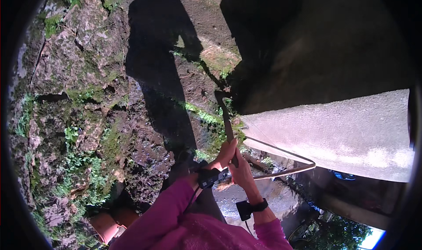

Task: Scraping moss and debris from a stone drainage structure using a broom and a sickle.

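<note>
My left hand (226,153) and my right hand (241,171) are both closed around the wooden handle of a long tool (226,118), near the middle of the view. The left sits a little farther up the handle, close beside the right. Away from me, the handle runs to a dark, narrow head at the weedy foot of the pale wall; shadow hides the head's exact shape. Green weeds and moss (207,117) grow on the soil around it. Each wrist wears a black strapped device with a cable.
A rough, mossy stone wall (82,118) with plants rises on the left. Terracotta pots (105,225) stand at the lower left. On the right is a pale rendered wall (329,131), with a bent pole or pipe (286,172) near its base. Dark shadows cover part of the ground.
</note>
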`<state>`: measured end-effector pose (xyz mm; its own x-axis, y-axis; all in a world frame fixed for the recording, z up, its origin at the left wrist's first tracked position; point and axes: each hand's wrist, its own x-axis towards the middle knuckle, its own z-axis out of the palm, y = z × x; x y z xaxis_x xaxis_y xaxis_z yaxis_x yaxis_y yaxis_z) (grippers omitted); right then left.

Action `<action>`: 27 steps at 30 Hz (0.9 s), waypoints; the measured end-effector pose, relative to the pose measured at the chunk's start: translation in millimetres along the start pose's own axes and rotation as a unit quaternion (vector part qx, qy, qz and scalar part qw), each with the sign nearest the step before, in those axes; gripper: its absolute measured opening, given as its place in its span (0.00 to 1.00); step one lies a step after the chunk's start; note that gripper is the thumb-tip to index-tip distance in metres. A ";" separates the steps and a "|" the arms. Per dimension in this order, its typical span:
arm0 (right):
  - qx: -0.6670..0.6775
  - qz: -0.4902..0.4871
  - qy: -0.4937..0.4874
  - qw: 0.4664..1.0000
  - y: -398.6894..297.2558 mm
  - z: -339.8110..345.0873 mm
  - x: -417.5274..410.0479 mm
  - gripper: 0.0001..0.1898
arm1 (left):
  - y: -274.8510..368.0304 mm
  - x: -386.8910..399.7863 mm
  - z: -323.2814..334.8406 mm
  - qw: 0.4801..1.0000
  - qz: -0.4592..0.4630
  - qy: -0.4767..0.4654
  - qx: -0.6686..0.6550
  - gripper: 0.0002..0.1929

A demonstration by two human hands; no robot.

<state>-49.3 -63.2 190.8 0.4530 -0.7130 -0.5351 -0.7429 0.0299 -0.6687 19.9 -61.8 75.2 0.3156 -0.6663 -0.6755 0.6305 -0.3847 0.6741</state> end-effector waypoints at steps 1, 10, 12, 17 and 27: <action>0.007 0.033 -0.019 0.999 -11.5 -2.1 -14.5 0.36 | -0.7 -8.0 -4.5 1.000 -0.003 0.005 0.000 0.19; -0.063 -0.006 0.039 0.997 -68.9 -42.4 -26.4 0.37 | 61.3 -31.6 28.8 0.986 0.021 -0.097 -0.137 0.13; -0.115 -0.083 0.099 0.985 -57.6 -48.1 -12.1 0.34 | 72.3 -16.7 41.0 0.983 0.027 -0.108 -0.142 0.15; -0.072 -0.004 0.054 0.996 -51.4 -61.4 7.9 0.34 | 76.1 1.4 49.8 0.991 0.090 -0.072 -0.074 0.15; -0.102 -0.087 0.099 0.986 -59.5 -62.5 -15.7 0.32 | 75.4 -19.1 58.4 0.981 0.055 -0.065 -0.172 0.16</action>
<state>-43.0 -97.6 271.3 0.4921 -0.8182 -0.2974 -0.7558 -0.2320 -0.6124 20.0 -115.4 156.4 0.3153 -0.7767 -0.5452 0.8066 -0.0834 0.5852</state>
